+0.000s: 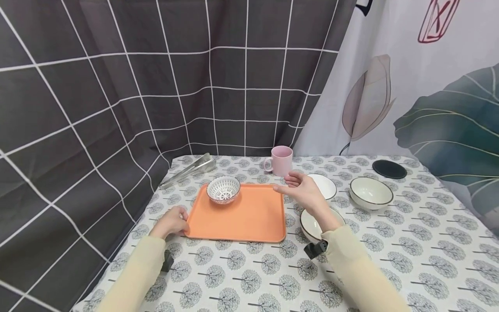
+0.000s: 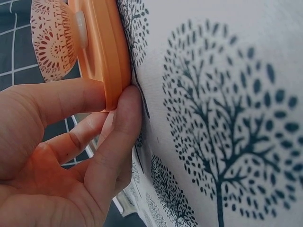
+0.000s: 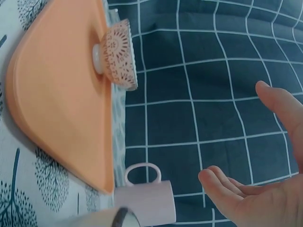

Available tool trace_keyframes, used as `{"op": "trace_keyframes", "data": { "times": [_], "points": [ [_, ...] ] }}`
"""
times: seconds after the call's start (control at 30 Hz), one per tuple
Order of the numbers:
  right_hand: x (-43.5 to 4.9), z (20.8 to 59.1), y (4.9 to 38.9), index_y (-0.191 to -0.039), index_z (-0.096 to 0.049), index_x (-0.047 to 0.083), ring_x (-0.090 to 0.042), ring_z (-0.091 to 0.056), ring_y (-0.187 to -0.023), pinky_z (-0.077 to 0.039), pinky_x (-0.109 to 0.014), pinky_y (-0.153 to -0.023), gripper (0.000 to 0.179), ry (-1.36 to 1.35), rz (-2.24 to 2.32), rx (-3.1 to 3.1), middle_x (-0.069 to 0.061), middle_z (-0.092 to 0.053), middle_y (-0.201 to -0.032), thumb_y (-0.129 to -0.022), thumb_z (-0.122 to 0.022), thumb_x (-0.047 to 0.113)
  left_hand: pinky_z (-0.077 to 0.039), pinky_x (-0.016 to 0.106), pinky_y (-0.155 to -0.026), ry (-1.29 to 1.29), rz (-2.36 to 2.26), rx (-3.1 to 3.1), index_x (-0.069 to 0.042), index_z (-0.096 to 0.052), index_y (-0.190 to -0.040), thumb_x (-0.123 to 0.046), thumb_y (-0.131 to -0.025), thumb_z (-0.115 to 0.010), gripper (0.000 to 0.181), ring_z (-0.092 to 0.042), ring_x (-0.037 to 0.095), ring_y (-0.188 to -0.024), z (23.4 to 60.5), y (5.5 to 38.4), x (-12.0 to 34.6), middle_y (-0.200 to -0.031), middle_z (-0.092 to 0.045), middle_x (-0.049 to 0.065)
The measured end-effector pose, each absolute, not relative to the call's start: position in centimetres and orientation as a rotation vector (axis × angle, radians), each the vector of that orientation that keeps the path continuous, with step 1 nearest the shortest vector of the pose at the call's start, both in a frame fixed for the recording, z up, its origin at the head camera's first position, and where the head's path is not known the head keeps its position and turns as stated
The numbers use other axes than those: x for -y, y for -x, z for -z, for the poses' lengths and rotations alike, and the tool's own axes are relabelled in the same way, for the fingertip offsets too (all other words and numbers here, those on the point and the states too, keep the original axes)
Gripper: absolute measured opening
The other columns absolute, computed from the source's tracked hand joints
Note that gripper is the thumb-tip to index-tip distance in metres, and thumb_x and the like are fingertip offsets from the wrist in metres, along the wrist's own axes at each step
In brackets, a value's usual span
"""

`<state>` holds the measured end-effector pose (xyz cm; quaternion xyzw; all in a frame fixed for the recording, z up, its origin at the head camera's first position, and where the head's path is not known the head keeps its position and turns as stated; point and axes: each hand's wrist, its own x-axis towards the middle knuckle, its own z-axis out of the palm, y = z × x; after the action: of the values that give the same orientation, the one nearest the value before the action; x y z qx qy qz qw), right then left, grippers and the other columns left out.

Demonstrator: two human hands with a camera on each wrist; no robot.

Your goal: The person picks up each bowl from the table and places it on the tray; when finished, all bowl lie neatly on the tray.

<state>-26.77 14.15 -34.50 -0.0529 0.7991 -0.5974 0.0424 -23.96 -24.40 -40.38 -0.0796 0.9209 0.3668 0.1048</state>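
An orange rectangular tray [image 1: 241, 219] lies on the patterned tablecloth, with a small patterned bowl [image 1: 223, 190] upright near its far left corner. At the tray's near left corner, my left hand [image 1: 171, 222] pinches the rim; the left wrist view has the thumb [image 2: 71, 98] on the inner side and a finger [image 2: 128, 113] against the outer edge. My right hand [image 1: 306, 195] is raised beside the tray's far right corner, holding nothing, thumb and fingers spread apart. Below the right wrist is a cream bowl [image 1: 309, 223], partly hidden by the forearm.
A pink mug [image 1: 281, 161] stands behind the tray, and metal tongs [image 1: 189, 170] lie at the back left. Right of my right hand are a white dish [image 1: 325, 186], another cream bowl [image 1: 371, 195] and a flat black disc [image 1: 389, 169]. A dark checked curtain [image 1: 245, 69] borders the table's back and left.
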Motion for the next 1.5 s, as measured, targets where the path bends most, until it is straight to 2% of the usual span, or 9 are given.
{"op": "trace_keyframes", "data": {
  "times": [0.53, 0.8, 1.5],
  "points": [
    [-16.6, 35.1, 26.8, -0.148, -0.028, -0.005, -0.033, -0.042, -0.138, -0.038, -0.038, -0.114, 0.090, 0.095, 1.820, -2.458, -0.022, -0.043, -0.147, -0.081, -0.078, 0.029, -0.056, 0.027, -0.055, 0.251, -1.067, -2.714, 0.000, -0.050, -0.082, 0.009, -0.062, -0.065, 0.026, -0.061, 0.019, -0.062, 40.0, 23.8, 24.3, -0.079, -0.056, 0.014],
    [-18.4, 35.7, 26.2, -0.148, -0.027, -0.006, -0.036, -0.041, -0.138, -0.036, -0.040, -0.115, 0.087, 0.102, 1.836, -2.465, -0.024, -0.042, -0.147, -0.083, -0.076, 0.023, -0.057, 0.029, -0.056, 0.247, -1.081, -2.710, 0.001, -0.051, -0.083, 0.010, -0.061, -0.065, 0.028, -0.062, 0.020, -0.062, 40.5, 24.2, 24.6, -0.081, -0.057, 0.016],
    [-22.4, 35.9, 25.5, -0.152, -0.013, -0.005, -0.038, -0.033, -0.143, -0.030, -0.045, -0.117, 0.101, 0.017, 1.768, -2.533, -0.026, -0.032, -0.153, -0.084, -0.075, 0.035, -0.057, 0.028, -0.056, 0.231, -1.093, -2.698, 0.001, -0.049, -0.082, 0.011, -0.062, -0.065, 0.027, -0.060, 0.018, -0.061, 39.7, 23.7, 24.1, -0.080, -0.056, 0.015]
  ]
}}
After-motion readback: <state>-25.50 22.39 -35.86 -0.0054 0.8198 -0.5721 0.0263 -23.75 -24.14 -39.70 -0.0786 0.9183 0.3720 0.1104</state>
